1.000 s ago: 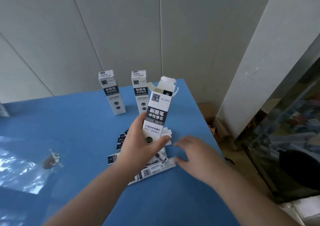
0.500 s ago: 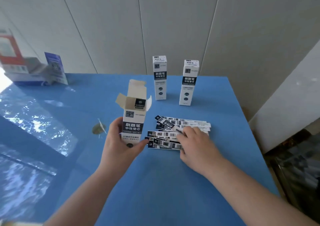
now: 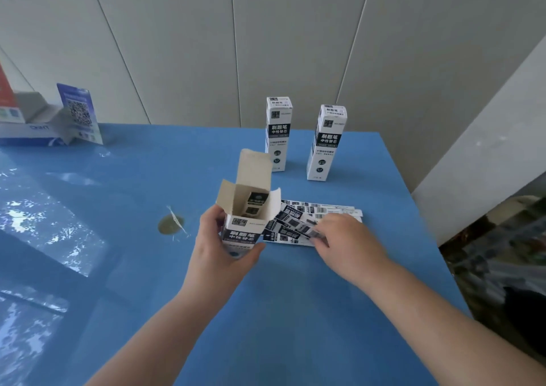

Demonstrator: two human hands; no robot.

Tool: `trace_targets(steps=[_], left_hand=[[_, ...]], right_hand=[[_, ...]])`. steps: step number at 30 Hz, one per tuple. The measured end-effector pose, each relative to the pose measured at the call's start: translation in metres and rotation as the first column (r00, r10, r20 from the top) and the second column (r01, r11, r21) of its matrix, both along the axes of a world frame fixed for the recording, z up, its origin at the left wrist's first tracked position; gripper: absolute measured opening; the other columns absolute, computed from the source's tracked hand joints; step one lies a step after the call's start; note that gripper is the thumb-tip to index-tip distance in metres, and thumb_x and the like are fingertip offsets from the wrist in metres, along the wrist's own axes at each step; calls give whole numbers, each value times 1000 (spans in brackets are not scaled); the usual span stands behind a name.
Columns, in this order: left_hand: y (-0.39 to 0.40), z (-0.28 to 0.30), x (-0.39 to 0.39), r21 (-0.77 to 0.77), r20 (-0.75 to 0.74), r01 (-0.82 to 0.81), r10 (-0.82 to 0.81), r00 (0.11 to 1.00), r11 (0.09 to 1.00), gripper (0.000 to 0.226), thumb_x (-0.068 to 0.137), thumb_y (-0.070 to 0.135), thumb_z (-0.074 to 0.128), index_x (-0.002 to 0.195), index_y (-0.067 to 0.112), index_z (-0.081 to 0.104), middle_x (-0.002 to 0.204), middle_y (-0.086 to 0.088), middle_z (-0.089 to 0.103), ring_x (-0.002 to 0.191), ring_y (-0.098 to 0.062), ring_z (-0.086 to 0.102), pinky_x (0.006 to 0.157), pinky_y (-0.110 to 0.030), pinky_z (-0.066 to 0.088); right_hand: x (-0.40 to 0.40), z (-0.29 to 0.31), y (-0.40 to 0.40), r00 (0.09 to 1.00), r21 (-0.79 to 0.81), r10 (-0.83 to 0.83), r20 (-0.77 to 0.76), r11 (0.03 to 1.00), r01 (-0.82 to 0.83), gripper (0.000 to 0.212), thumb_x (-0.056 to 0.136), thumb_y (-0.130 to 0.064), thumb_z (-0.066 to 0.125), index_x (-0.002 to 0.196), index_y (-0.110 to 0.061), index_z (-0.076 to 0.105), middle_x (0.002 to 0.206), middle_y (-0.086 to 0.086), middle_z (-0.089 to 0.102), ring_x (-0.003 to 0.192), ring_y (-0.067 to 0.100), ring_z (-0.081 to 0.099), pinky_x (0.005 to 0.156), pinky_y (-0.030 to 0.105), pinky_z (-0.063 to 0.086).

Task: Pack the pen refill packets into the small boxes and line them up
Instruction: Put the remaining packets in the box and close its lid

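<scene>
Gripping the open refill box [image 3: 244, 232] low on its body, the left hand [image 3: 220, 249] held it upright over the blue table [image 3: 295, 311], flaps splayed. The right hand [image 3: 342, 240] pinched one refill packet [image 3: 298, 226] off the loose packet pile [image 3: 322, 211] just beside the box. A side flap [image 3: 273, 205] leaned toward the packet and could have snagged it; a clumsy push might have buckled the thin card. Two closed boxes [image 3: 278, 133] stood behind, well apart.
</scene>
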State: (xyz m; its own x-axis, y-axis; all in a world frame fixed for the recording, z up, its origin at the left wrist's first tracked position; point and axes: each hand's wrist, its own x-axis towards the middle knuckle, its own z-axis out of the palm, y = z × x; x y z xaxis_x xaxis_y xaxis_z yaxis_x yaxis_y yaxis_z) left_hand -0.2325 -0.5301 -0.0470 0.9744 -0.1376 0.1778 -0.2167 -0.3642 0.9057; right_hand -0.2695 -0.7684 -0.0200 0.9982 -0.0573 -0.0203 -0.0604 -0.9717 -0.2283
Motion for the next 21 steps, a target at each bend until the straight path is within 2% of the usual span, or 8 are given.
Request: trace_targets(steps=[4, 10, 12, 14, 16, 18, 19, 21], left_hand=[[2, -2, 6, -49, 0, 22, -22, 1000, 999, 76, 73, 18, 89, 102, 66, 38, 101, 31, 62, 87, 10, 64, 64, -1, 44], [7, -10, 9, -77, 4, 123, -123, 992, 989, 70, 75, 20, 88, 106, 62, 43, 105, 19, 65, 95, -1, 67, 73, -10, 50], [7, -13, 9, -64, -18, 151, -153, 988, 986, 67, 74, 26, 88, 112, 59, 43, 110, 16, 64, 102, -8, 66, 80, -22, 52], [8, -15, 8, -43, -20, 173, -174, 985, 984, 66, 72, 36, 84, 117, 57, 42, 112, 17, 62, 106, -12, 64, 85, -32, 53], [9, -14, 5, -36, -17, 190, -191, 981, 981, 65, 69, 46, 79, 121, 55, 43, 113, 18, 61, 108, -14, 63, 88, -39, 54], [9, -14, 4, -20, -5, 215, -216, 976, 976, 62, 69, 49, 75, 122, 52, 43, 114, 18, 58, 108, -20, 61, 91, -49, 53], [8, -13, 4, -6, 11, 226, -226, 974, 974, 60, 70, 49, 74, 121, 51, 43, 113, 18, 57, 108, -21, 61, 92, -52, 52], [5, -12, 3, 17, 39, 233, -234, 972, 972, 56, 71, 48, 73, 118, 50, 43, 111, 18, 54, 106, -21, 60, 91, -54, 51]], right_hand=[[5, 18, -1, 979, 120, -197, -53, 972, 202, 30, 91, -30, 59, 69, -12, 51, 63, 0, 51, 63, 19, 48, 49, 32, 28], [3, 37, -1, 916, 332, -396, -61, 858, 392, 37, 92, -34, 66, 63, -13, 56, 48, -7, 48, 49, 15, 43, 51, 31, 29], [-3, 41, 2, 881, 519, -465, -85, 735, 437, 33, 91, -33, 69, 73, -5, 64, 58, -4, 55, 55, 17, 48, 57, 32, 38], [-12, 48, 7, 854, 724, -502, -134, 539, 431, 27, 92, -28, 70, 83, -2, 71, 74, 2, 71, 63, 17, 61, 63, 36, 52], [-23, 61, 15, 845, 880, -512, -155, 316, 353, 15, 93, -19, 71, 84, -7, 76, 86, 6, 80, 72, 16, 73, 64, 31, 58], [-32, 77, 22, 850, 965, -514, -118, 142, 220, 12, 93, -13, 71, 84, -8, 77, 89, 11, 80, 79, 19, 76, 65, 25, 60], [-36, 85, 25, 853, 985, -517, -78, 90, 144, 13, 92, -12, 70, 82, -9, 78, 88, 12, 79, 79, 20, 76, 66, 25, 60], [-38, 100, 33, 851, 998, -524, 25, 59, 7, 19, 91, -14, 69, 76, -16, 80, 82, 6, 78, 77, 16, 75, 66, 24, 59]])
